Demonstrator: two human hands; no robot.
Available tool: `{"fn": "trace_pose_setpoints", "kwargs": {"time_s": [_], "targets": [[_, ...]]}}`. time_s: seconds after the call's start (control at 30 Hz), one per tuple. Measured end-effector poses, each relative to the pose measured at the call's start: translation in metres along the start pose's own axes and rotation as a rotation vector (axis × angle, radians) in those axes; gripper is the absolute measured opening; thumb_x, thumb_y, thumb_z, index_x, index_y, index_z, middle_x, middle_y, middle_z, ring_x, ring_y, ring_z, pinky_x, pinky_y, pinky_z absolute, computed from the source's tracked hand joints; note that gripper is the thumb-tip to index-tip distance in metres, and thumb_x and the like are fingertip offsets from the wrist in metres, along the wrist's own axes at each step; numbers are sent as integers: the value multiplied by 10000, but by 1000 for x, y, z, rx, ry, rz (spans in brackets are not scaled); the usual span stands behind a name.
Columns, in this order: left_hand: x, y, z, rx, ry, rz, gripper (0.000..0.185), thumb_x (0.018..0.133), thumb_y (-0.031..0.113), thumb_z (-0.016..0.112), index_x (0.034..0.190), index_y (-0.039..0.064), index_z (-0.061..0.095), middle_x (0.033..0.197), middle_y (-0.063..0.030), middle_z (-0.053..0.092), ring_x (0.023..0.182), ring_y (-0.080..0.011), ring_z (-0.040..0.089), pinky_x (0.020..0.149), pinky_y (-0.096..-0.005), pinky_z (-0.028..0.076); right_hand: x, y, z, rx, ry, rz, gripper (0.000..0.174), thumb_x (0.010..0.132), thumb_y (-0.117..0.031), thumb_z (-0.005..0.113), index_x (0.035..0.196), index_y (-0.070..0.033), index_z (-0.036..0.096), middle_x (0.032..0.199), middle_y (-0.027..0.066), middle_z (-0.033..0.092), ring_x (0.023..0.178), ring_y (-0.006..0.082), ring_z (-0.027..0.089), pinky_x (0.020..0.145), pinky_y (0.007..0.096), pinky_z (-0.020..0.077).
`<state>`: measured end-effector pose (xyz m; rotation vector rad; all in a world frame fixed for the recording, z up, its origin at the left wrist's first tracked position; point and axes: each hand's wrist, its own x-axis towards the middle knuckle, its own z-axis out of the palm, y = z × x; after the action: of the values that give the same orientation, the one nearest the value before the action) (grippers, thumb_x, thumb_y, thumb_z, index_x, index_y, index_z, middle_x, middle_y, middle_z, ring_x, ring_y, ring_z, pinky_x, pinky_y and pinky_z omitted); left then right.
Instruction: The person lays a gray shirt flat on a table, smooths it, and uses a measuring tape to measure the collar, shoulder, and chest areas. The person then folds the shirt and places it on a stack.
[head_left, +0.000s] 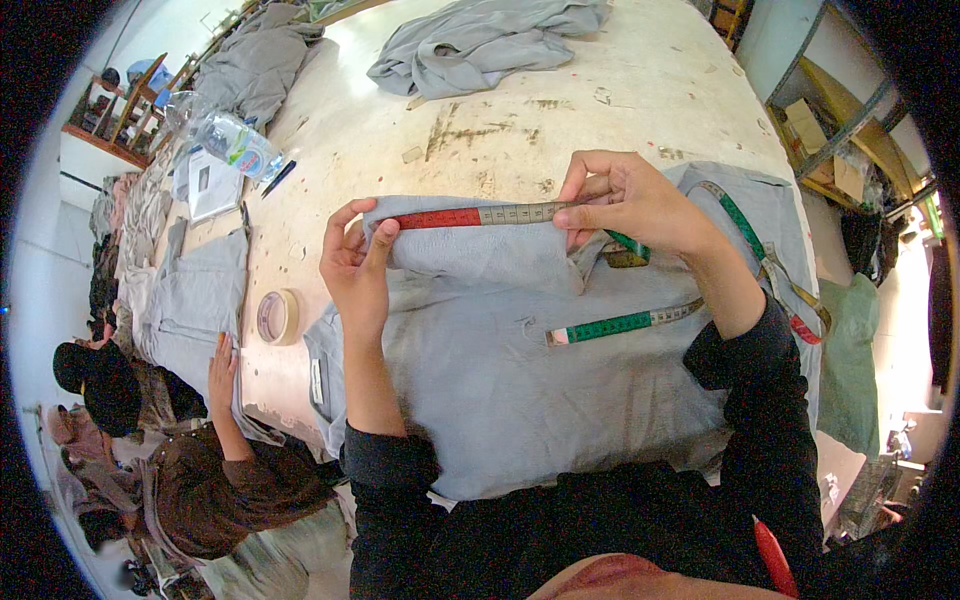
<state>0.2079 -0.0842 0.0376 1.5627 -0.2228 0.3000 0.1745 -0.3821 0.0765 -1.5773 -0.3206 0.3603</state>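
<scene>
A tape measure (517, 215), coloured red, whitish and green, is stretched straight along a folded part, perhaps a sleeve (472, 251), of a grey-blue cloth garment (540, 397). My left hand (358, 259) pinches the red end of the tape and the fabric between thumb and fingers. At the other end of the fold, my right hand (619, 199) grips the tape and the cloth edge. Beyond that hand the tape curls down over the garment; its green tip (600, 328) rests on the cloth. A label (316, 381) shows at the garment's left side.
A roll of tape (277, 317) stands left of the garment. Behind it are a pen (279, 178), papers (214, 184) and a plastic bottle (238, 150). Grey garments (480, 49) lie across the worn table (487, 157). At left, another person's hand (221, 371) rests on grey cloth.
</scene>
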Motion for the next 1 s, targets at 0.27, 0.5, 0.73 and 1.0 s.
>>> {"fn": "trace_pose_setpoints", "kwargs": {"time_s": [0.27, 0.5, 0.73, 1.0], "targets": [[2, -3, -4, 61, 71, 48, 203, 829, 34, 721, 1024, 2, 675, 870, -14, 657, 784, -61, 592, 691, -172, 441, 0, -5, 6, -30, 24, 66, 166, 879, -141, 674, 979, -36, 591, 810, 55, 669, 696, 101, 640, 632, 224, 515], [3, -3, -3, 48, 95, 15, 217, 838, 33, 713, 1046, -10, 668, 888, -15, 655, 795, -66, 590, 694, -175, 446, 1, 5, 9, 182, -118, 172, 163, 871, -182, 676, 966, -67, 612, 885, 1, 637, 841, 80, 569, 766, 224, 450], [2, -1, -2, -40, 102, 58, 242, 832, 14, 712, 1066, -5, 655, 893, -13, 656, 794, -68, 593, 696, -180, 460, 13, 28, 26, 96, 144, 10, 166, 829, -124, 717, 927, -56, 601, 869, -4, 624, 858, 75, 584, 768, 210, 458], [2, 0, -3, 76, 114, 83, 238, 835, 13, 708, 1068, 2, 660, 885, -21, 670, 762, -66, 600, 695, -168, 456, -1, 0, 5, -130, 171, -111, 443, 784, 21, 712, 1203, -23, 573, 904, 6, 588, 842, 80, 580, 769, 206, 484]]}}
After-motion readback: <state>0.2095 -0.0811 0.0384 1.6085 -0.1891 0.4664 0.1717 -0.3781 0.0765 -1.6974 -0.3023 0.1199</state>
